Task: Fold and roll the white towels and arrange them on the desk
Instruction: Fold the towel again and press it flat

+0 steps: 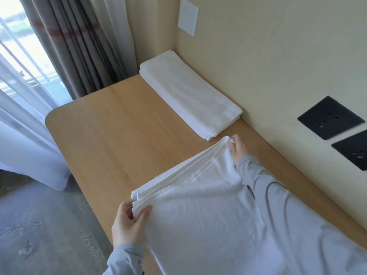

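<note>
Desk (111, 124): both hands pinch towel (198, 205) corners.

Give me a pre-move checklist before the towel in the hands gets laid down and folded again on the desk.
1. Left hand grips the near corner of the held towel: ok.
2. Right hand grips the far corner: ok.
3. Layered edges between the hands line up: not ok, they fan out slightly at the near corner.
4. Bare desk ahead of the towel to lay it on: ok.
5. Folded towel by the wall lies apart from the held one: ok.
6. Lower end of the held towel lies flat: cannot tell, it runs out of view.
</note>
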`<state>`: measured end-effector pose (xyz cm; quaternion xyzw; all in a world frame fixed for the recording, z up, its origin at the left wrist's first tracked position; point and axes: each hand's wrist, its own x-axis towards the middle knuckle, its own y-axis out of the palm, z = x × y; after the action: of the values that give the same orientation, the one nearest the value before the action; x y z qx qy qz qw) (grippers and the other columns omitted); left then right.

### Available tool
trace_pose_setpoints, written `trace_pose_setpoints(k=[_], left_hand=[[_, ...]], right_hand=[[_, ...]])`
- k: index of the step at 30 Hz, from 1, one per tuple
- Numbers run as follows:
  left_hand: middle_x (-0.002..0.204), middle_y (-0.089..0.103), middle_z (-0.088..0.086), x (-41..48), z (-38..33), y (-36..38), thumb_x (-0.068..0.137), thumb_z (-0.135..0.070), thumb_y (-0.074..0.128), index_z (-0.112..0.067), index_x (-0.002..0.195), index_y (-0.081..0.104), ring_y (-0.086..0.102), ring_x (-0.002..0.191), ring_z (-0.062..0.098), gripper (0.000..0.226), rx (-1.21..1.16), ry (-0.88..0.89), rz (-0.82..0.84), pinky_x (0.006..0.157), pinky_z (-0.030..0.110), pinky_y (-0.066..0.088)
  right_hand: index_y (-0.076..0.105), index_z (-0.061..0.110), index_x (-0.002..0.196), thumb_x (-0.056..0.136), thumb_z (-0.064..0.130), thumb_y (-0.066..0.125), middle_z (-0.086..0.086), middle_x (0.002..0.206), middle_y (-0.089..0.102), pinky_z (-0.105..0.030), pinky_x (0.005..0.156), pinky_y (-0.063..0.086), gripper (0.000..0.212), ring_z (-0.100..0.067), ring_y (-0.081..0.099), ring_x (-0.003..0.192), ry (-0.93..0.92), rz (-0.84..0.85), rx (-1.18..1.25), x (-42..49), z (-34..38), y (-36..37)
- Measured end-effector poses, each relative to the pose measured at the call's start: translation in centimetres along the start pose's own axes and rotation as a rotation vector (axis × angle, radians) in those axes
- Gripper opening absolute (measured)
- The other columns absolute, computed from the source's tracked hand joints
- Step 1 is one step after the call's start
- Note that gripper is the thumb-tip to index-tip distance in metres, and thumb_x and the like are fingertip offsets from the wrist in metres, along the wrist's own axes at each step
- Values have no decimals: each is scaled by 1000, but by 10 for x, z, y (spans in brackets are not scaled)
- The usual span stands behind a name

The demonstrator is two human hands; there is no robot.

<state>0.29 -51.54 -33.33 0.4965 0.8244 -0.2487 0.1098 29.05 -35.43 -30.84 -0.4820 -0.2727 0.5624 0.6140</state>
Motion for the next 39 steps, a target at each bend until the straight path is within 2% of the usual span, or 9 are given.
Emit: trace_pose_setpoints(k=[4, 8, 13, 17, 21, 23, 25, 28, 39], left_hand=[[111, 54, 11, 3, -8, 4, 72, -21, 74, -9, 123, 51, 48, 103, 30, 57, 448, 520, -109, 91, 42, 37], [86, 60, 1, 10, -14, 12, 78, -40, 55, -14, 97, 64, 56, 81, 27, 33, 694, 847, 51, 68, 36, 45], [79, 59, 2, 25, -9, 11, 58, -21, 87, -9, 80, 67, 56, 72, 30, 33, 621, 764, 193, 68, 39, 48], [74, 54, 2, 32, -5, 6, 52, -11, 91, -5, 69, 59, 52, 69, 27, 37, 555, 760, 226, 73, 23, 38], [68, 51, 0, 34, -11, 1, 70, -34, 74, -7, 62, 51, 47, 63, 22, 36, 508, 775, 269, 67, 17, 34], [66, 52, -1, 37, -14, -1, 74, -39, 64, -10, 63, 49, 47, 61, 21, 35, 515, 767, 296, 64, 18, 35], [64, 52, -3, 40, -15, -6, 72, -21, 78, -15, 63, 45, 45, 61, 15, 34, 507, 717, 284, 62, 18, 36], [61, 47, -11, 45, -16, -13, 64, -5, 84, -12, 63, 49, 40, 62, 10, 35, 549, 682, 319, 63, 8, 35], [65, 51, -12, 50, -17, -24, 60, -17, 88, -19, 74, 62, 46, 64, 3, 30, 566, 606, 413, 67, 3, 35]], right_hand=[[52, 8, 119, 88, 5, 54, -9, 121, 51, -43, 86, 44, 31, -28, 50, 106, -300, -128, -248, -8, 8, -3], [66, 8, 105, 83, 7, 65, -5, 106, 64, -41, 95, 38, 23, -26, 56, 105, -735, 5, -248, -22, 10, -1], [58, 15, 121, 88, 27, 61, 1, 122, 55, -33, 100, 33, 35, -17, 49, 115, -780, 236, -444, -22, 6, -1], [60, 12, 71, 64, 9, 81, 1, 73, 60, -32, 69, 46, 23, -20, 60, 70, -957, 30, -486, -19, 15, -7], [54, 10, 68, 65, -2, 79, 0, 61, 56, -37, 73, 47, 28, -21, 56, 59, -886, -12, -389, -9, 14, -16], [57, 10, 73, 71, 3, 76, -1, 66, 58, -41, 79, 48, 21, -23, 58, 65, -897, 28, -454, -5, 15, -14], [61, 11, 91, 83, 19, 67, -1, 85, 62, -40, 93, 39, 13, -23, 58, 87, -865, 86, -509, 1, 12, -11], [61, 19, 105, 88, 41, 57, 5, 106, 59, -33, 99, 26, 29, -17, 48, 109, -797, 101, -591, 16, 4, -14], [64, 24, 102, 76, 58, 62, 8, 97, 48, -22, 85, 20, 42, -13, 42, 101, -739, 284, -544, 36, 0, -26]])
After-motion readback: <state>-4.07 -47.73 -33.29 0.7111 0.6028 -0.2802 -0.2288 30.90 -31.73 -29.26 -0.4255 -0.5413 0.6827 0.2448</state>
